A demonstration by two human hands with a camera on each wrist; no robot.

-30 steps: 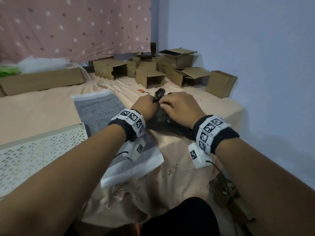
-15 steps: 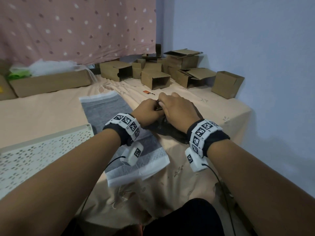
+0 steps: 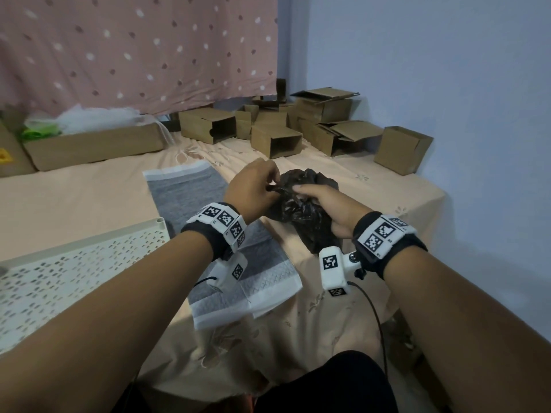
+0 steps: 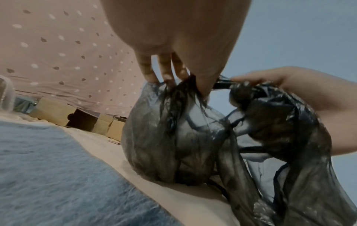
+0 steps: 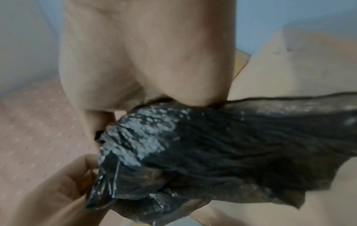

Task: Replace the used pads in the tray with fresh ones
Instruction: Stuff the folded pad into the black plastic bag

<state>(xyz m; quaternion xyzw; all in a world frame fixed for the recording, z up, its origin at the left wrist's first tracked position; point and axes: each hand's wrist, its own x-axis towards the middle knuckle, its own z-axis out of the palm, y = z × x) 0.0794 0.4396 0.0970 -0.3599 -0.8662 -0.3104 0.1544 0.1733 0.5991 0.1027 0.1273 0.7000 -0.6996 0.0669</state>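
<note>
Peach bedsheet [image 3: 372, 186] under everything we handle. White perforated tray [image 3: 74, 263] lies well to the left of our fingers. Grey pad [image 3: 190, 195] lies flat just left of them, running back under our left wrist. Black plastic bag [image 3: 307, 210] sits between both hands, its bottom on the sheet. Left hand [image 3: 253, 189]: fingertips [image 4: 148, 73] pinched together on gathered bag plastic. Right hand [image 3: 331, 207]: fingers curled, gripping the crumpled bag.
</note>
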